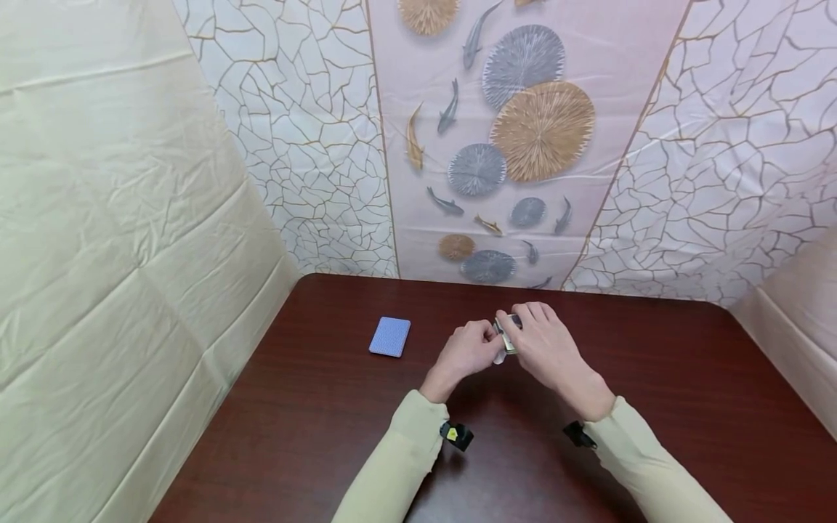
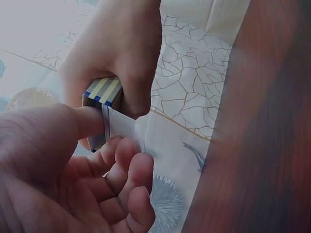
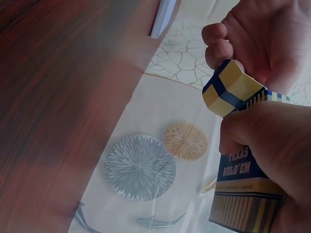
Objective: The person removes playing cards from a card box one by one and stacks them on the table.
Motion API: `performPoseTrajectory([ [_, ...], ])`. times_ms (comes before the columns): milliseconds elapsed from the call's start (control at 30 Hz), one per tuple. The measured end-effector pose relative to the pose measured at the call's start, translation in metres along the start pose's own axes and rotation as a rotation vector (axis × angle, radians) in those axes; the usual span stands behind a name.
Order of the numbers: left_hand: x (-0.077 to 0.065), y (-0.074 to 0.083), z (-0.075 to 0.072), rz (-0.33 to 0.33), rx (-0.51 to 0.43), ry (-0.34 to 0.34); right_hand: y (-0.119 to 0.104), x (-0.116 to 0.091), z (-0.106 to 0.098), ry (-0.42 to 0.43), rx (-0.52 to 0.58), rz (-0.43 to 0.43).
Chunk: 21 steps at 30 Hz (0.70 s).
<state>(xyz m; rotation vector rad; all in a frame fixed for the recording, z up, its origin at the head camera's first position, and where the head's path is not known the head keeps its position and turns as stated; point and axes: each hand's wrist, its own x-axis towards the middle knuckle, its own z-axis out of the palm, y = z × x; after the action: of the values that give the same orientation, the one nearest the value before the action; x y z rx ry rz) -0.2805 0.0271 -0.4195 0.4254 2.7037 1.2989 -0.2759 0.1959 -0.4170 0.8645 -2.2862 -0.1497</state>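
My right hand (image 1: 548,345) grips a small playing card box (image 3: 237,204) printed "Texas Hold'em" in dark blue and yellow. Its top flap (image 3: 230,88) stands folded out, and the end of the box is uncovered. At that end is my left hand (image 1: 466,350), its thumb (image 2: 92,121) at the opening and its curled fingers against the flap's white inner side. Both hands hold the box above the table. What lies inside the box is hidden by the thumb. A stack of blue-backed playing cards (image 1: 390,337) lies face down to the left of the hands.
The dark red-brown table (image 1: 314,414) reaches back to a patterned cloth (image 1: 490,218) hanging behind it. A pale cloth (image 1: 150,254) hangs along the left side. Each wrist wears a small black camera mount (image 1: 458,436).
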Motion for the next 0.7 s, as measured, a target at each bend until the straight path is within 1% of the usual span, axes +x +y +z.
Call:
performPoseTrajectory([
  [133, 0.0000, 0.0003, -0.0010, -0.001, -0.031, -0.020, 0.0002, -0.0007, 0.0022, 0.011, -0.009, 0.001],
  [233, 0.0000, 0.0001, -0.0015, -0.008, -0.075, -0.031, 0.0002, -0.0012, 0.0032, 0.016, -0.012, 0.007],
  [333, 0.0001, -0.0006, -0.0019, -0.029, -0.128, -0.033, 0.0000, -0.0014, 0.0041, 0.012, -0.019, 0.014],
  [500, 0.0012, -0.0024, -0.0014, -0.074, -0.229, -0.031, 0.0007, -0.0027, 0.0056, -0.008, -0.035, 0.032],
  [700, 0.0047, -0.0061, 0.0012, -0.084, -0.387, -0.041, 0.0031, -0.0061, 0.0083, 0.009, -0.048, 0.058],
])
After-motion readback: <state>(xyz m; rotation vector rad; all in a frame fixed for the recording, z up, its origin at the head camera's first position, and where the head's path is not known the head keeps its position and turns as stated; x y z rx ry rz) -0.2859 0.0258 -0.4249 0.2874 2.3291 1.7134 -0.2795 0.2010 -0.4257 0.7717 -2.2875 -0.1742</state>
